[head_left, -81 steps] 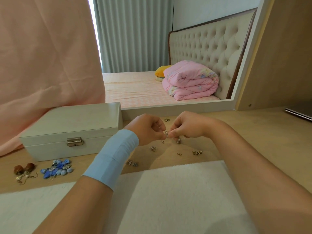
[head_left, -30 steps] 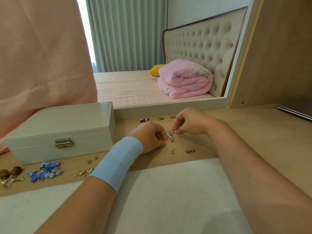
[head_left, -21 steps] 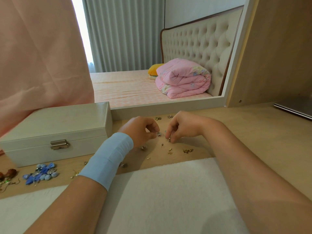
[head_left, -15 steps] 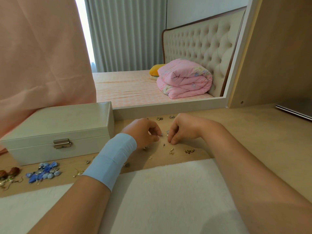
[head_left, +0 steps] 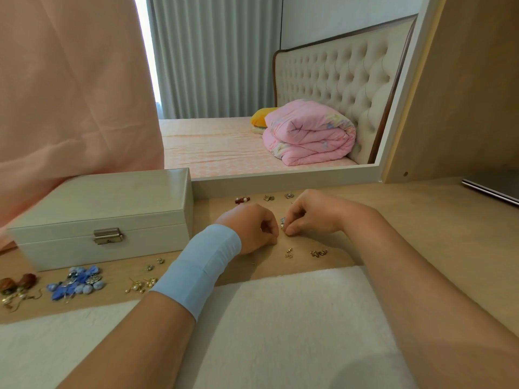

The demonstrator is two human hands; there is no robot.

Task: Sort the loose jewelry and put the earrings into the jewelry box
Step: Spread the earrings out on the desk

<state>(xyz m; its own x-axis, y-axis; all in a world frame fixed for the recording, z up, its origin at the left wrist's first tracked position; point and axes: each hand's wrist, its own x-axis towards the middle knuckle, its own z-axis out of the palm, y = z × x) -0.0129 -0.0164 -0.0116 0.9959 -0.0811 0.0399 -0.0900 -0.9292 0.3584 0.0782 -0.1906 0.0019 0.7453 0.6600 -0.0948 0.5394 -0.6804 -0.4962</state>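
The white jewelry box [head_left: 98, 211] stands closed at the left of the wooden tabletop, latch to the front. My right hand [head_left: 314, 214] pinches a small silver earring [head_left: 282, 221] at its fingertips, just above the wood. My left hand [head_left: 251, 228], with a light blue wristband, rests on the table right beside it, fingers curled round a tiny glinting piece. Loose earrings lie around: gold ones [head_left: 318, 252] below my hands, red ones [head_left: 242, 200] behind, blue beaded ones [head_left: 77, 282] and gold pearl ones [head_left: 140, 284] in front of the box.
A white fluffy mat [head_left: 280, 318] covers the near table under my forearms. A mirror [head_left: 266, 108] stands behind, with pink cloth [head_left: 70, 94] draped over its left part. Brown earrings [head_left: 16, 282] lie at the far left. A metal-edged object [head_left: 491, 189] lies at the right.
My hands stayed close together over the same spot, the left one sinking to rest on the table. The right fingertips keep pinching the silver earring.
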